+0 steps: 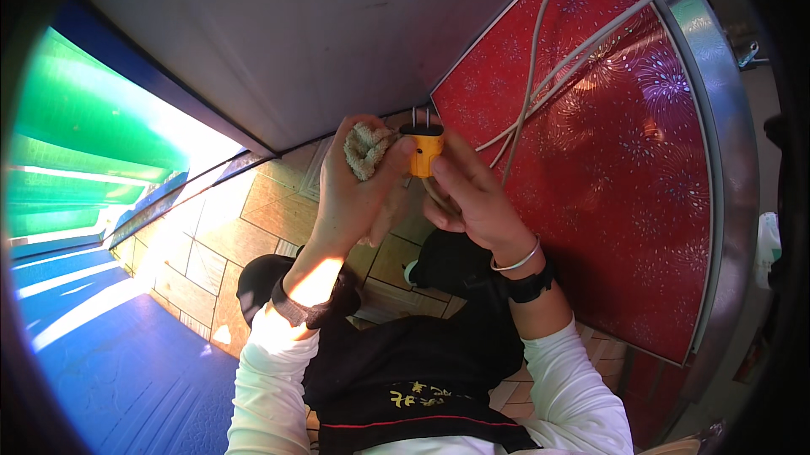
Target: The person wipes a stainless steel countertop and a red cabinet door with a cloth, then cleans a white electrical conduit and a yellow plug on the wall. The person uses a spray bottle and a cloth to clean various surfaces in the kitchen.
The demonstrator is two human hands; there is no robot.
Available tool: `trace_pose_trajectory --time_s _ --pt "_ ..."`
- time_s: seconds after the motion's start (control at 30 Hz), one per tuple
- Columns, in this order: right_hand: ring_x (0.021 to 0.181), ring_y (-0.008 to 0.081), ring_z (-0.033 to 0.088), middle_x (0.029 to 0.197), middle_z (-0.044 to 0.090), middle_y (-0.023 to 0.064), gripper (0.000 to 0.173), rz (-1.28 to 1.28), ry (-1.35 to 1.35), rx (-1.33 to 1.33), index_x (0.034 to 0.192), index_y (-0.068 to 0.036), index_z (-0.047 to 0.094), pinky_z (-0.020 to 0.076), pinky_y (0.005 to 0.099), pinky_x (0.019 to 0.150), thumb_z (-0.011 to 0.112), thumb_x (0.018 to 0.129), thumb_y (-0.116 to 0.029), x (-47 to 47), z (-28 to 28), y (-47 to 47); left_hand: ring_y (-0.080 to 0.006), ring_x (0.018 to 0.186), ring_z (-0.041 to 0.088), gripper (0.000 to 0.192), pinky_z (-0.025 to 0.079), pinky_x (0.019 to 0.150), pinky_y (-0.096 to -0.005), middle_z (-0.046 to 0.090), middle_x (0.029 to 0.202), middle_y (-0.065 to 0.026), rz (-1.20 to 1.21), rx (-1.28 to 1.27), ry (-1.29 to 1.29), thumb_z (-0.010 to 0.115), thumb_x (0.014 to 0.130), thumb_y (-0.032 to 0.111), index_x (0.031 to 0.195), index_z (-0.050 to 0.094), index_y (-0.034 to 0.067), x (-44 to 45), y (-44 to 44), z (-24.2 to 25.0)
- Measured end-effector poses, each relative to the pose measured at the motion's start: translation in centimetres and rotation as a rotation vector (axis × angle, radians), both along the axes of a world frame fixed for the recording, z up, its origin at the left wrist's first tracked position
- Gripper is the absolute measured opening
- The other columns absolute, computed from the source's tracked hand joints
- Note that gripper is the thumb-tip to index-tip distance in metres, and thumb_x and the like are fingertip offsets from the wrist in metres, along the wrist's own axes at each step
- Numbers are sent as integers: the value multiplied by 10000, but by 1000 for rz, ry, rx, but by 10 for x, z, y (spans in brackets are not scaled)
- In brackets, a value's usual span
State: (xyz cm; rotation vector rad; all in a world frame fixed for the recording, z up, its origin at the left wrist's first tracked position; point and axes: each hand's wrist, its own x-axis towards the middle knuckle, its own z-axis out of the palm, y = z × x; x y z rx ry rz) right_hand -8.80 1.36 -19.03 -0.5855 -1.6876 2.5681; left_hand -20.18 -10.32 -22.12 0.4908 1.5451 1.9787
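Note:
Both hands meet in front of me around a yellow and black power plug (425, 154), its two metal prongs pointing away from me. My right hand (471, 192) grips the plug's body from the right, and its beige cord (441, 197) runs down through the fingers. A beige terry cloth (366, 150) is bunched in my left hand (359, 199), whose thumb presses on the plug's left side. Part of the cloth hangs below that palm.
A red panel with firework patterns (607, 221) stands on the right, metal-edged. Grey cables (538, 101) cross it. Ahead rises a grey cabinet panel (304, 31). Left are green translucent strips (95, 120) and a blue surface (126, 354). Tiled floor (272, 192) lies below.

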Motion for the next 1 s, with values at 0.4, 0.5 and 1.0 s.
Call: trace_pose_trajectory --time_s 0.4,0.5,1.0 --pt "594 84 454 1079 537 17 475 4 163 -192 1438 -134 308 319 195 482 472 1015 -275 1 2 3 -176 852 590 325 485 758 -296 581 967 -92 98 218 58 625 806 -32 1099 499 29 0 -6 5" --pt "589 80 452 1047 548 14 478 5 136 -96 1433 -112 319 345 201 500 489 1005 -240 0 4 5 -196 859 592 341 479 759 -301 582 986 -100 199 60 620 675 763 -44 1068 538 22 -1 -3 2" --pt "554 86 418 1120 524 27 513 -30 156 -55 1495 -124 241 303 203 475 357 1046 -344 1 0 1 -260 883 611 432 499 771 -334 592 1028 -124 288 31 826 752 623 -61 1028 627 20 7 -3 5"
